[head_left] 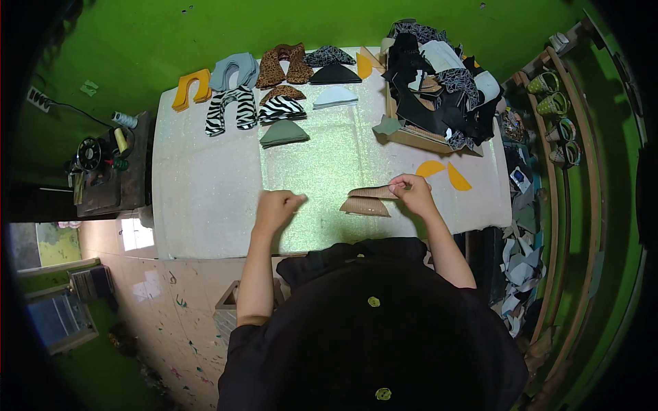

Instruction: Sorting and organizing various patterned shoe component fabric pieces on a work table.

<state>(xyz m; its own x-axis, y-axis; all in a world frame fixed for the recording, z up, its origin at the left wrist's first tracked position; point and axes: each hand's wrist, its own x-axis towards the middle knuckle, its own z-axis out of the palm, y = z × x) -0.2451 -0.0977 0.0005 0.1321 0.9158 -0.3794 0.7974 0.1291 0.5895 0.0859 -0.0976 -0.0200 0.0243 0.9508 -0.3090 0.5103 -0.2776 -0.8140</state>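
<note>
Currently pinching the upper brown piece (373, 193) by its right end between thumb and fingertips of the right hand (412, 194), over the lower brown piece (365, 207) lying on the table (205, 198); impossible to tell from this angle whether touching, or how many layers thick. Holding the left hand (276, 209) well apart to the left, blurred, with fingers curled in and palm turned out of sight; cannot tell whether gripping anything. Hidden behind a black garment (373, 335): part of the table's near edge. Just beyond the right hand, two yellow pieces (460, 177).

Farther off, heaped above the rim of a cardboard box (428, 139): black, white and patterned scraps (439, 85), too tangled to separate. Partly covered by the left forearm (255, 281), a low open box (228, 299), hard to see into.

Set out along the table's far side: stacks of cut pieces (282, 108) in yellow, grey, leopard, zebra, black, white and olive. Dim at left, a machine (90, 155) with a dark wheel, beside thread spools (125, 120). Around, green walls (308, 24), a wooden rack (579, 113) and a pale floor (147, 322).
</note>
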